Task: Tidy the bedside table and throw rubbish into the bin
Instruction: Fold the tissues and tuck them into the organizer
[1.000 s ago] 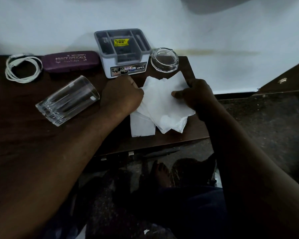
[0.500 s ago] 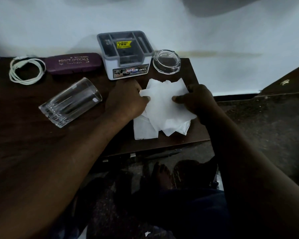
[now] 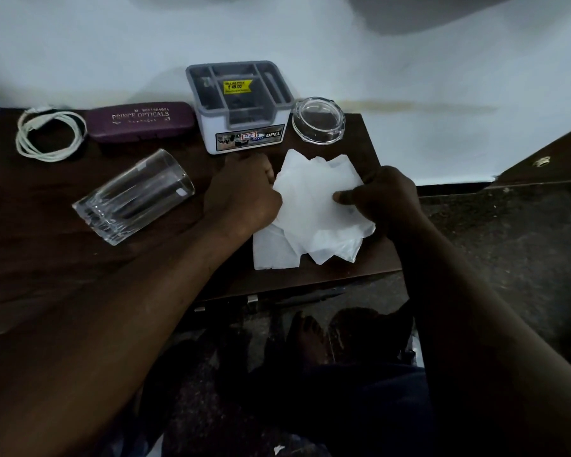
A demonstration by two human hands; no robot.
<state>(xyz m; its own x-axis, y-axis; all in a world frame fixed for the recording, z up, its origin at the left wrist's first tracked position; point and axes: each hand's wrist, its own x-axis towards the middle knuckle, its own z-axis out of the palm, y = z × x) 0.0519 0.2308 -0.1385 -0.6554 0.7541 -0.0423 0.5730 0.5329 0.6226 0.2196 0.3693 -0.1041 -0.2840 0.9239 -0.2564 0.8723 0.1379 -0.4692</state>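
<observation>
Tissues [image 3: 314, 206], white and crumpled in several loose sheets, lie on the near right part of the table [image 3: 47, 252], between the two hands, with the organiser [image 3: 241, 107] and a clear dish [image 3: 318, 120] just beyond them. The step in hand is judged to be gathering the sheets into one wad for the bin, which is not in view. To do it well, both hands should draw the edges inward and upward together, so that the bottom sheet by the table's near edge comes along and nothing slips to the floor. The wad should be squeezed firm before lifting, since thin paper sheds corners easily. The sweep should keep off the dish on the far side and off the glass [image 3: 132, 196] lying on its side to the left, which could roll if nudged. The left hand [image 3: 241, 192] sits at the left edge of the pile, fingers [image 3: 269, 176] curled into a near fist and bunching the paper; how much paper lies inside cannot be seen. The right hand [image 3: 386, 199] takes the right edge, thumb [image 3: 345, 196] pressed flat on top of the sheet, the other fingers folded under and mostly hidden, so a pinch is judged. The case [image 3: 139, 122] and cable [image 3: 50, 133] lie far left, well apart from both hands.
</observation>
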